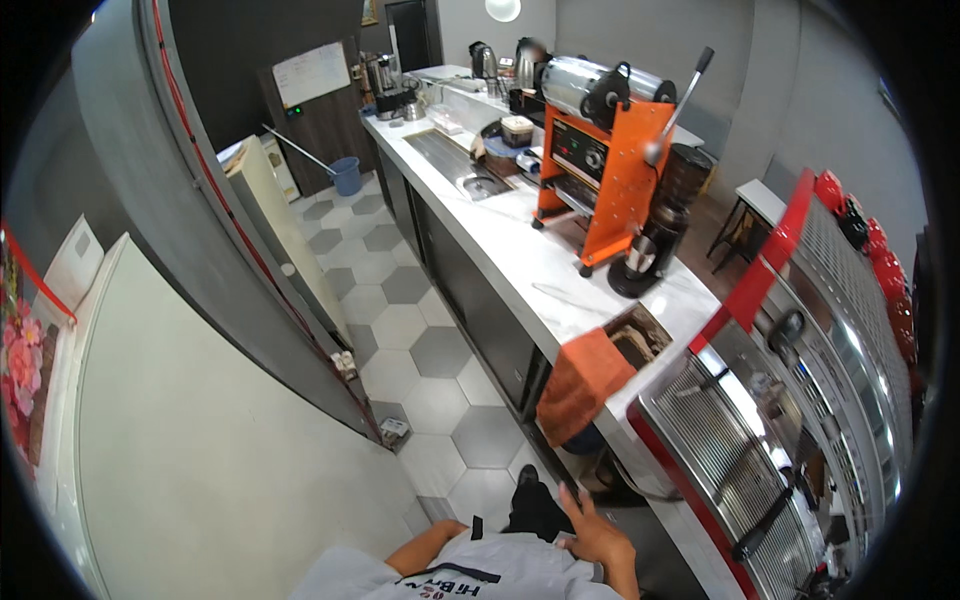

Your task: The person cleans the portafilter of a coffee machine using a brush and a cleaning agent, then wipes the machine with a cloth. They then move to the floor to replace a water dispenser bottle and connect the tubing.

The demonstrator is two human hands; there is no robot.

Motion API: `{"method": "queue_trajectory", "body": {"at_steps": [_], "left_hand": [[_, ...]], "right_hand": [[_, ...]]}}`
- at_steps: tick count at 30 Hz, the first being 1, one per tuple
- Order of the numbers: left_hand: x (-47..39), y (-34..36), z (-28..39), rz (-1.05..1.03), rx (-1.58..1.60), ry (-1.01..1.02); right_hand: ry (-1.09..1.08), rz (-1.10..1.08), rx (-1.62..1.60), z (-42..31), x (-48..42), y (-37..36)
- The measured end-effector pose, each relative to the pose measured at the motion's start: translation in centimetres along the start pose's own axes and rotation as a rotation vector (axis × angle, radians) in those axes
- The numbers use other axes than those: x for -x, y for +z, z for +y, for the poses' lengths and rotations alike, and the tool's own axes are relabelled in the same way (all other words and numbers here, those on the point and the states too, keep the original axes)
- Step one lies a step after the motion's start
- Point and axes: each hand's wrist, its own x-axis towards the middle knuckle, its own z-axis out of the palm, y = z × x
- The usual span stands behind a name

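My right hand (596, 534) is at the lower middle, in front of my apron, with fingers apart and nothing held. It is beside the edge of the counter (491, 262), below an orange cloth (585, 386) draped over the counter's edge. My left forearm (421, 551) bends in towards my waist; the left hand itself is hidden behind the apron (480, 574). At right stands a red and steel espresso machine (825, 367) with a slatted drip tray (731, 442) and a black-handled portafilter (765, 525).
An orange cup-sealing machine (630, 180) and a coffee grinder (667, 217) stand on the counter, with a recessed knock-out box (637, 334) near them. A pale cabinet (225, 420) lines the left. A blue bucket (346, 178) is farther along the tiled aisle (405, 322).
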Motion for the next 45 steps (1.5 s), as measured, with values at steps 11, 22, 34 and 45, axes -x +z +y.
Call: {"method": "queue_trajectory", "body": {"at_steps": [11, 22, 34, 45], "left_hand": [[-8.2, -17.1, 4.8, -0.184, 0.876, 0.634], [-2.9, -42.9, -0.9, 0.802, 0.808, 0.269], [-6.1, -59.3, 1.2, 0.695, 0.895, -0.134], [3.3, -110.2, 10.5, 1.078, 0.208, 0.316]], "right_hand": [[-0.065, -0.194, 0.096, -1.0, -26.0, -6.2], [-0.555, -0.165, 0.096, -21.5, -58.7, -16.9], [-0.778, -0.498, 0.126, -38.3, -88.6, -16.1], [-0.538, 0.177, -0.299, -48.8, -116.8, -28.4]]}}
